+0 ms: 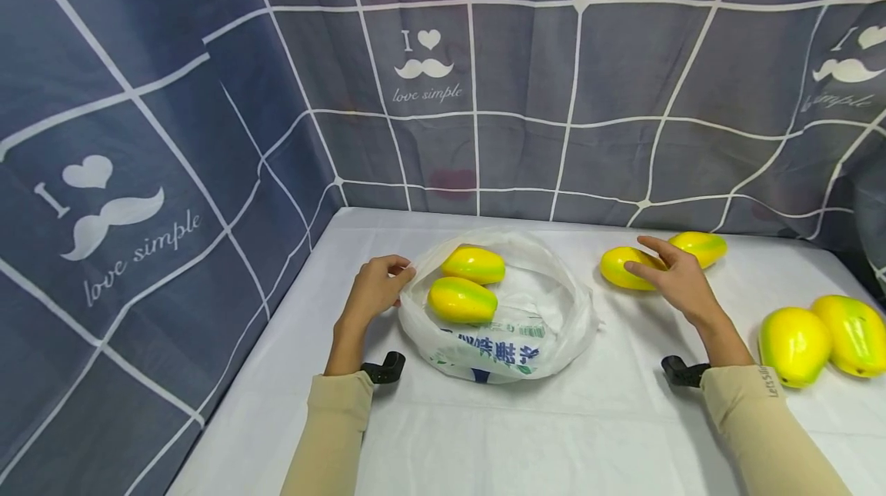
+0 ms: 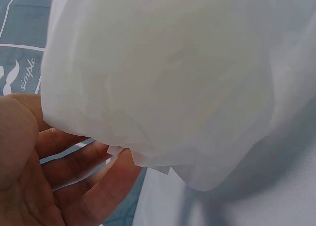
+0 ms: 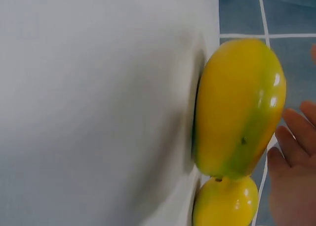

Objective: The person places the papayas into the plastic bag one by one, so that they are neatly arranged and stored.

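A white plastic bag (image 1: 554,342) with blue and green print sits with its mouth open, two glossy yellow-green mangoes (image 1: 462,300) lying inside. My left hand (image 1: 377,287) pinches the left rim; the left wrist view shows fingers under the thin plastic (image 2: 158,77). To the bag's right, my right hand (image 1: 674,281) reaches over a mango (image 1: 623,268), thumb and fingers spread around its near end. Another mango (image 1: 699,248) lies just behind that hand. In the right wrist view, extended fingers (image 3: 296,137) are beside a large mango (image 3: 239,107), with a second one (image 3: 226,203) below it.
Two more mangoes, one (image 1: 796,346) in front of the other (image 1: 851,334), lie at the table's right side. The white-covered table (image 1: 554,442) meets a dark grid-patterned curtain (image 1: 526,150) at the back and left. Black camera mounts (image 1: 384,367) sit on both wrists.
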{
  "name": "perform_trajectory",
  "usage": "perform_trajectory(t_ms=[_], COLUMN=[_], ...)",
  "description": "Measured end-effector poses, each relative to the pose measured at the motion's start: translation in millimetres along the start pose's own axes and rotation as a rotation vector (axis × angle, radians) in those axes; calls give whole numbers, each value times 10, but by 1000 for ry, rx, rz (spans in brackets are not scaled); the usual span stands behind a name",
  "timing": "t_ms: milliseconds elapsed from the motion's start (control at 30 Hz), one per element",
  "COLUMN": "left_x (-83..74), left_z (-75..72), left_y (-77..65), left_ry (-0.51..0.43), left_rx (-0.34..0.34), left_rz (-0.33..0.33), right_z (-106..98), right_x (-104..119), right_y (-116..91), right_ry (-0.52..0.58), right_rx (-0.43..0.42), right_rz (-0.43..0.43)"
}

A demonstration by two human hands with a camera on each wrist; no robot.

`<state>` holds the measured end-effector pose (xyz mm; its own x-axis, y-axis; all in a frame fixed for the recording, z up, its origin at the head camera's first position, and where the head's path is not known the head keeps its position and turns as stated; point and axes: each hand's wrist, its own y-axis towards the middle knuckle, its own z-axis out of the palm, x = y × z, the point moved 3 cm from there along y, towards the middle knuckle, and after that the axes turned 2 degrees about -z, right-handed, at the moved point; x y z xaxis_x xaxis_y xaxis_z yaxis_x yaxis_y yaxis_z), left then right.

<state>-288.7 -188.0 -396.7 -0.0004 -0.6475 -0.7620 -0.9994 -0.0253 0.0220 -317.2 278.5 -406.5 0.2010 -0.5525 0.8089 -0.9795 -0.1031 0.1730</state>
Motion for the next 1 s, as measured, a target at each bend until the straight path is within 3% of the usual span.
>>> perform_trajectory(t_ms=[167,433,800,1000], left_x=[1,17,14,8], left_z=[12,10,-5,-4], left_y=[8,26,21,14], left_ry=[-3,-4,6,-4], left_rx=[4,6,4,11], left_rz=[-4,4,10,3], right_z=[-15,-26,32,36], right_x=[-60,-78,-87,-100], right_y=[-4,1,-54,-67], right_ry=[-53,-137,-119,-101], right_rx=[38,13,53,64], right_rz=[7,-36,-64,-19])
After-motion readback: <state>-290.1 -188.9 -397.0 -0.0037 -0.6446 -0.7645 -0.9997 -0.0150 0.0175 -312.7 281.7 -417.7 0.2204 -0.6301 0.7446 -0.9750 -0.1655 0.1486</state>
